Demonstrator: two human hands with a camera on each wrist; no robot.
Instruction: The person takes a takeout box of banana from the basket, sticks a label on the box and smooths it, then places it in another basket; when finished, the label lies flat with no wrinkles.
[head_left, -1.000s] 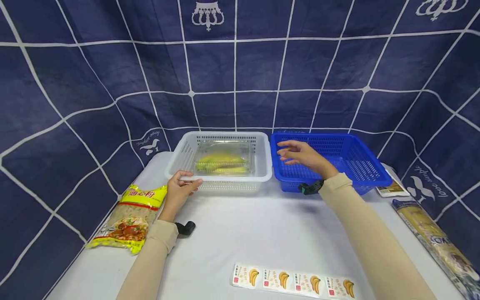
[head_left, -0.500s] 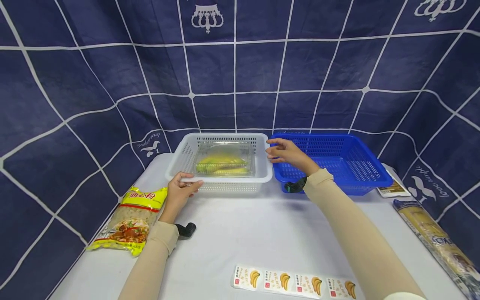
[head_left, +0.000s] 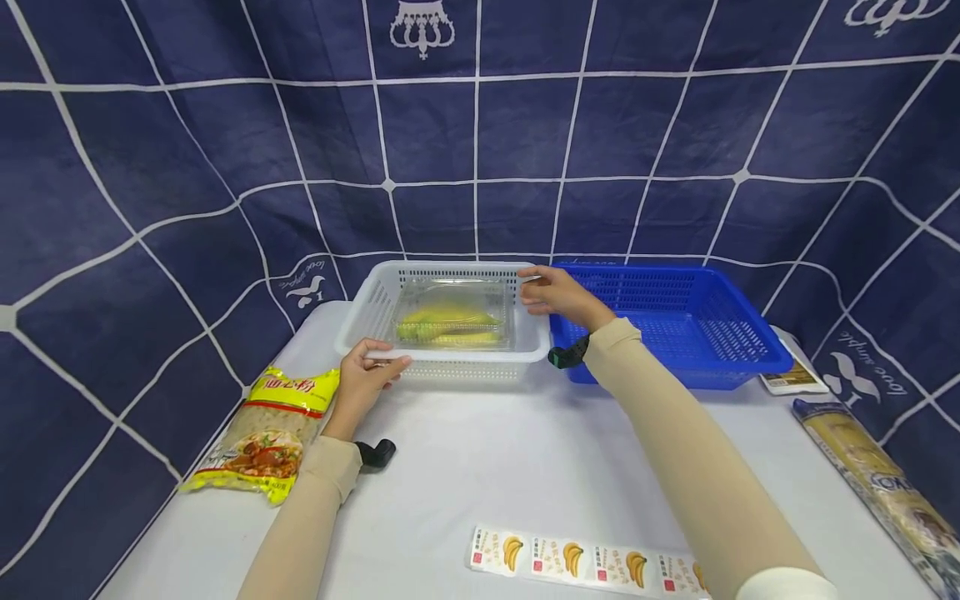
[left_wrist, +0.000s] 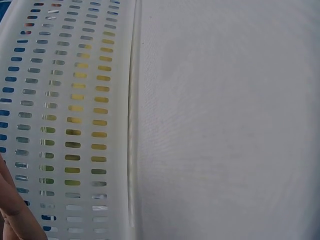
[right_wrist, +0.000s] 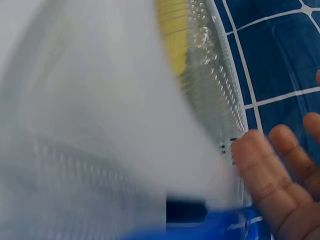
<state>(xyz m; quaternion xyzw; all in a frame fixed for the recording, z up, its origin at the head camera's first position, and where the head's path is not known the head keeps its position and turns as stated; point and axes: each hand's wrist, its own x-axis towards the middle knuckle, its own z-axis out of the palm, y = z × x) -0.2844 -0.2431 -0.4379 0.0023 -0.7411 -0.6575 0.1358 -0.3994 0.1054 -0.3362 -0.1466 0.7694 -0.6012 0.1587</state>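
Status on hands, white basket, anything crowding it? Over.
Left hand grips white basket by front rim. Right hand at right rim, contact unclear. Clear box inside. Blue basket close on right.

You see a bright head view with soft shadows, a greyer left wrist view, and a right wrist view where the white basket (right_wrist: 115, 95) blurs and the clear container (right_wrist: 202, 37) glints.

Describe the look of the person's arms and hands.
The left sleeve and right sleeve are long, beige, with gathered cuffs. The left wrist unit and right wrist unit are black; the right shows a small green patch. A whitish band edges the right sleeve's upper end. Left hand and right hand are ungloved; no cables visible.
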